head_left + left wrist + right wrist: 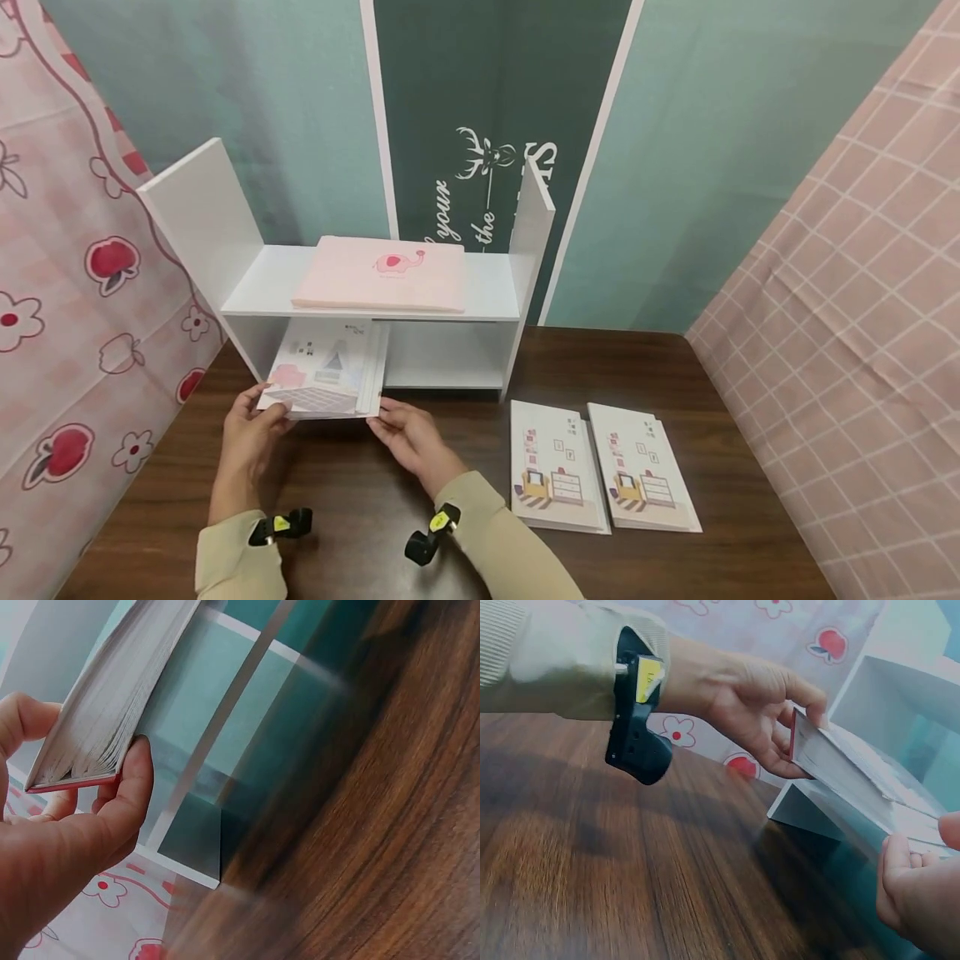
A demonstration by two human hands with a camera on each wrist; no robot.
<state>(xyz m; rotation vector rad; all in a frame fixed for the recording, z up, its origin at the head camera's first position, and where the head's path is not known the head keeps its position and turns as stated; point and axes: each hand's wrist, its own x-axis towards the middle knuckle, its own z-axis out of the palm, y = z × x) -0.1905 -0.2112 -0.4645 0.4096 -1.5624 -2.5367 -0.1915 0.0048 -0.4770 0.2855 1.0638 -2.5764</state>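
A small stack of white books (318, 367), the top cover printed with a pale room picture, lies partly inside the lower compartment of a white shelf (187, 225). Its near end sticks out in front and tilts above the table in the right wrist view. My left hand (251, 437) grips the near left corner, thumb on top and fingers beneath. At the near right corner my right hand (411, 440) pinches the stack, its fingers under the edge. Close up in the left wrist view, the book (112, 697) shows thick page edges and a red spine. The far end is hidden under the upper board.
A flat pink item with an elephant print (382, 275) lies on the upper board between two tall side panels. Right of the shelf, two groups of books (553, 467) (643, 467) lie on the dark wooden table (360, 508). Patterned cloths hang at both sides.
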